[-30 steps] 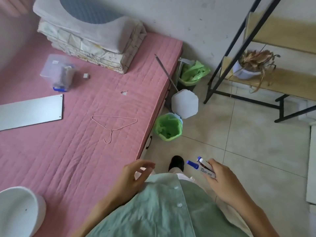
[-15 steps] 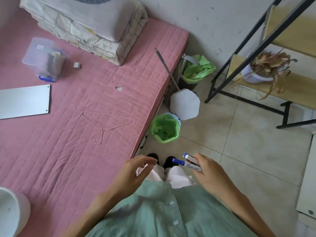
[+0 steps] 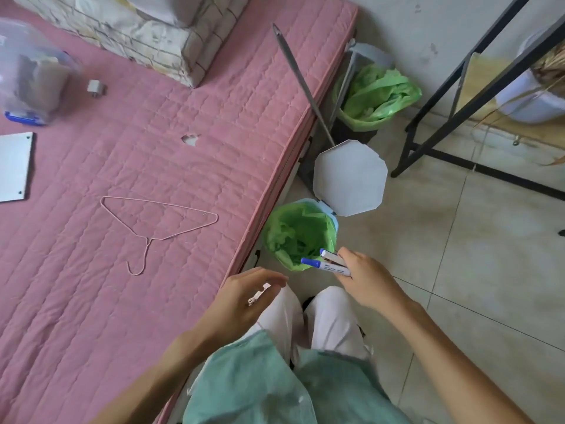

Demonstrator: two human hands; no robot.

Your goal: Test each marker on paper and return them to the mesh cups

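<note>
My right hand (image 3: 368, 278) grips two white markers (image 3: 331, 264) with blue caps, their capped ends pointing left over the rim of a small bin lined with a green bag (image 3: 298, 232). My left hand (image 3: 241, 296) hovers beside the bed edge with fingers loosely curved and holds nothing. No paper or mesh cup is in view.
A pink quilted mattress (image 3: 137, 179) fills the left, with a wire hanger (image 3: 159, 221), a clear plastic box (image 3: 29, 84) and a white board (image 3: 13, 166) on it. The bin's white lid (image 3: 350, 177) stands raised. A second green-lined bin (image 3: 371, 96) and a black metal shelf frame (image 3: 443, 117) stand at the right.
The view has moved forward toward the bins. My right hand has carried the markers up over the near bin's rim. My left hand stays empty near the bed edge.
</note>
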